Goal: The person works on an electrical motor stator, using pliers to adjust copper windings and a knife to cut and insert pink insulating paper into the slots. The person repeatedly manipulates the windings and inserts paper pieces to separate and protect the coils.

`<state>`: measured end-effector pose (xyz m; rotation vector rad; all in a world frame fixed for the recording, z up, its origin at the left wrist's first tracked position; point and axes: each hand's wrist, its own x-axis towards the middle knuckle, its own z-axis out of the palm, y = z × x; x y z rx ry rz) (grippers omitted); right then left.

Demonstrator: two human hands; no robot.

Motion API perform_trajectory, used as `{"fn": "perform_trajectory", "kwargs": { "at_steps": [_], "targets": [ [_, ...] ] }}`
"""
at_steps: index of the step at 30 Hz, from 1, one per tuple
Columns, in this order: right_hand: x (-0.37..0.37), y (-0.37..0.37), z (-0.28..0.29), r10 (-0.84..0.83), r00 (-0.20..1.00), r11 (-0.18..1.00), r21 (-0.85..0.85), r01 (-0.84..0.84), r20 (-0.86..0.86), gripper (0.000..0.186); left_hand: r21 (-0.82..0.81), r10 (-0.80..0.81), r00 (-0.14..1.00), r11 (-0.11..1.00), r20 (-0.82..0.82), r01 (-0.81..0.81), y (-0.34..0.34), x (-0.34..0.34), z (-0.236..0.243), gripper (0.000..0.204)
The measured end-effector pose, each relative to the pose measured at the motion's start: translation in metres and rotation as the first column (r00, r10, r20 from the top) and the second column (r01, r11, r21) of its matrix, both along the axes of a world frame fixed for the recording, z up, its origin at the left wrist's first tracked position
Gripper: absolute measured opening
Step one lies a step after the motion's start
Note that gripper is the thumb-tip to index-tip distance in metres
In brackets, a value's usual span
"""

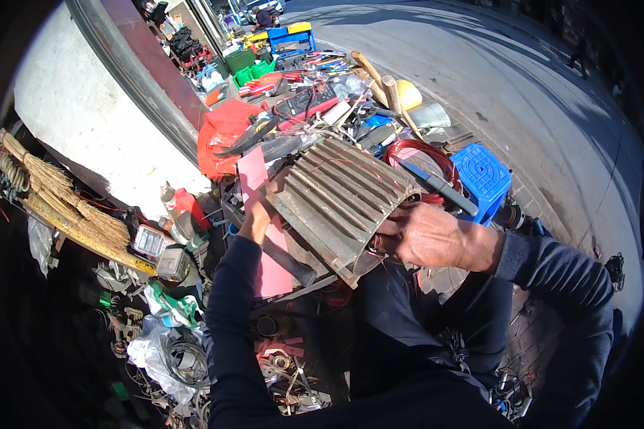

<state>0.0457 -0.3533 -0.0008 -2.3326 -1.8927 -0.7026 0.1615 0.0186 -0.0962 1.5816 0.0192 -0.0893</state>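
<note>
A finned grey metal motor housing [343, 193] lies tilted across the cluttered bench before me, its round open end facing right. My left hand [259, 213] is at the housing's left end, with its fingers hidden behind the metal. At the open right end, my right hand [433, 234] has its fingers bent inward at the rim. Whatever those fingers pinch is hidden by the hand. Pink sheet [270, 268] lies under my left wrist. A dark tool handle [293, 264] rests across the sheet beside the housing.
A blue plastic stool [483, 175] stands at the right, near a coil of red wire [436, 161]. Tools, an orange-red bag [225, 132] and wooden handles [368, 68] crowd the far side. A straw broom [64, 189] and plastic bags are at the left.
</note>
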Motion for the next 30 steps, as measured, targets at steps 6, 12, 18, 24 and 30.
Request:
{"fn": "perform_trajectory", "kwargs": {
  "at_steps": [6, 12, 18, 24, 30],
  "targets": [
    [0.006, 0.005, 0.027, -0.071, 0.997, 0.973, -0.218, 0.070, 0.005, 0.018, -0.018, 0.043, 0.999, 0.999, 0.023, -0.042, 0.002, -0.008, -0.004, 0.040],
    [0.004, 0.015, 0.016, -0.176, 0.984, 0.952, -0.250, 0.180, 0.037, 0.019, -0.022, 0.103, 0.992, 0.995, 0.068, -0.101, 0.005, -0.002, -0.004, 0.041],
    [-0.005, 0.003, -0.008, -0.185, 0.964, 0.982, 0.013, 0.191, -0.193, 0.018, -0.011, 0.152, 0.981, 0.988, 0.116, -0.152, 0.004, 0.004, 0.006, 0.041],
    [-0.034, 0.029, -0.070, -0.266, 0.779, 0.563, 0.565, 0.603, -0.567, 0.048, 0.030, 0.164, 0.977, 0.985, 0.138, -0.170, 0.006, 0.008, 0.014, 0.042],
    [-0.017, 0.055, -0.095, -0.248, 0.850, 0.422, 0.738, 0.526, -0.464, 0.029, 0.032, 0.169, 0.975, 0.984, 0.145, -0.175, 0.013, -0.010, 0.015, 0.043]
  ]
}}
